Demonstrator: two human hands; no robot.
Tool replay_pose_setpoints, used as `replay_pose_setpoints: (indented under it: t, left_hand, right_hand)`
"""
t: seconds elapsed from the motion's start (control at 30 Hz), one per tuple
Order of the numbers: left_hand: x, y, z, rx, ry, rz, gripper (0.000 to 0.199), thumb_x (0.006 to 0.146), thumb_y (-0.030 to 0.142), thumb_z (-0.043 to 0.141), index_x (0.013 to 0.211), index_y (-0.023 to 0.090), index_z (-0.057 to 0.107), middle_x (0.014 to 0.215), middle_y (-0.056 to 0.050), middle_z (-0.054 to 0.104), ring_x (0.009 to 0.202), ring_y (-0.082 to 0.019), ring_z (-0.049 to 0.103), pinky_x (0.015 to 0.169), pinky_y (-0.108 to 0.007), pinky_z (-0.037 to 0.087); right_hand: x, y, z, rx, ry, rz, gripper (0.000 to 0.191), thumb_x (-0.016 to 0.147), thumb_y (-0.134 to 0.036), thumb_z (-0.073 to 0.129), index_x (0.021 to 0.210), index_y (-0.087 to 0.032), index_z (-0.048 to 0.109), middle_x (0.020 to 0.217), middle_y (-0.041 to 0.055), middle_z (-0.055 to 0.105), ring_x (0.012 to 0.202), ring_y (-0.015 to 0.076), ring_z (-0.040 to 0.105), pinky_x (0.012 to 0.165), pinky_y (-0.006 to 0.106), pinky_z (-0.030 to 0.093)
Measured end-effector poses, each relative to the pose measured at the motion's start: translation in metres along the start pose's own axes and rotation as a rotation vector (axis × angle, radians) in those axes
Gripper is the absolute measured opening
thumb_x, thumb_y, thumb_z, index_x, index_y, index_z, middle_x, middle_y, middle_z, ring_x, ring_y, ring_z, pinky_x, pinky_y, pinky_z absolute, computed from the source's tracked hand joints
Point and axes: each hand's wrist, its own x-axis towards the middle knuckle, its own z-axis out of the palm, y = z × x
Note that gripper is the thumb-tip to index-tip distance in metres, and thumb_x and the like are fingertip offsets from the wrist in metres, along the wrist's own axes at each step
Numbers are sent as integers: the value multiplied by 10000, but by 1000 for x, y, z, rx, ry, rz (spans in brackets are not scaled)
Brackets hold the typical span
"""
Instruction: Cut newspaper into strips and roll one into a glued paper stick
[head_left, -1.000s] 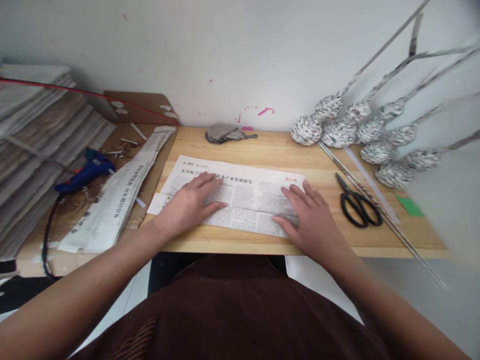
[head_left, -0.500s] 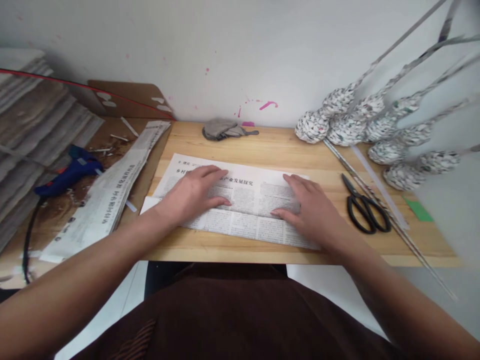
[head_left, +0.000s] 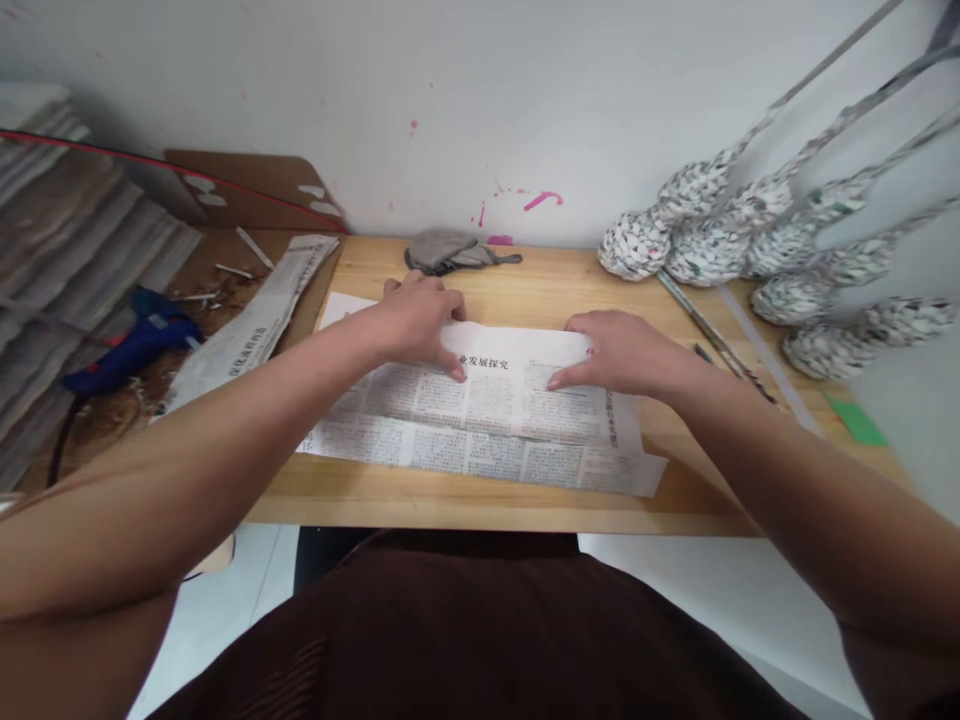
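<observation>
A folded newspaper sheet [head_left: 495, 410] lies across the wooden table in front of me, its far edge bowed slightly up between my hands. My left hand [head_left: 424, 322] is at that edge left of centre, its fingers curled over the far side and its thumb on the print. Farther right, my right hand [head_left: 615, 352] pinches the same edge, thumb on top and the other fingertips partly hidden behind the paper. The near part of the sheet has a crease running across it, and a lower layer sticks out at the right corner.
A grey cloth item [head_left: 450, 250] rests by the wall. Left are a blue glue gun [head_left: 142, 340], newspaper strips [head_left: 262, 320] and a tall stack [head_left: 67, 240]. Woven paper balls [head_left: 634, 245], thin rods [head_left: 705, 325] and a green piece [head_left: 856, 420] stand or lie right. My right forearm hides the scissors mostly.
Both hands have moved away from me to the sheet's far edge, and their fingers have curled around it. That edge has risen slightly. My right forearm now covers most of the scissors.
</observation>
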Motion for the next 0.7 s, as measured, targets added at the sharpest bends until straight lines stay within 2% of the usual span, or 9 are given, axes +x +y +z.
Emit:
replay_pose_setpoints:
  t: [0.1,0.2,0.3,0.33,0.43,0.5,0.6,0.7]
  left_hand:
    - [-2,3,0,-3,28,19,700,522,564,853,1053,164,636,1086,-132,639,1098,-386,550,910,-472,425]
    - [-17,1,6,-55,142,76,594,635,503,827,1063,159,601,930,-64,678,923,-281,625,907,-419,431]
    - [-37,-9,16,-47,330,231,408,820,456,698,1066,149,589,974,-53,692,937,-231,640,967,-400,393]
    - [-43,-14,20,-26,371,274,349,870,434,648,1069,153,592,1004,-53,695,958,-222,642,979,-397,383]
    - [-54,-27,25,27,459,305,237,912,421,603,938,187,631,897,-20,711,866,-198,651,935,-390,394]
    - [-58,-33,24,35,470,303,253,901,441,616,843,196,636,817,-7,706,800,-189,648,902,-384,402]
    - [-60,-39,17,6,447,268,318,874,506,623,802,197,649,792,-14,694,783,-191,642,882,-378,402]
    - [-59,-45,7,-76,313,151,412,775,613,666,768,201,662,699,-2,645,702,-183,606,759,-329,420]
  right_hand:
    - [-1,4,1,41,24,-33,279,760,-467,725,814,-211,627,791,27,680,720,211,597,604,300,355]
    - [-13,7,10,-52,171,-191,191,856,-393,645,835,-205,622,764,32,661,713,205,584,624,303,345]
    - [-30,9,21,-249,303,-365,198,953,-301,509,853,-189,638,812,76,663,795,229,579,724,337,358]
    - [-35,10,25,-302,337,-392,227,969,-267,473,842,-188,643,809,80,659,808,230,573,750,346,355]
    - [-44,12,31,-409,389,-406,268,976,-207,430,819,-198,648,780,71,642,802,222,550,770,349,342]
    - [-46,12,31,-438,388,-395,266,971,-196,428,819,-204,647,778,68,641,799,225,544,767,353,342]
    - [-46,14,28,-418,365,-377,267,975,-216,425,826,-207,646,792,72,654,810,237,559,774,366,355]
    - [-42,19,21,-282,334,-332,269,976,-324,458,811,-203,633,790,70,662,797,233,587,734,345,383]
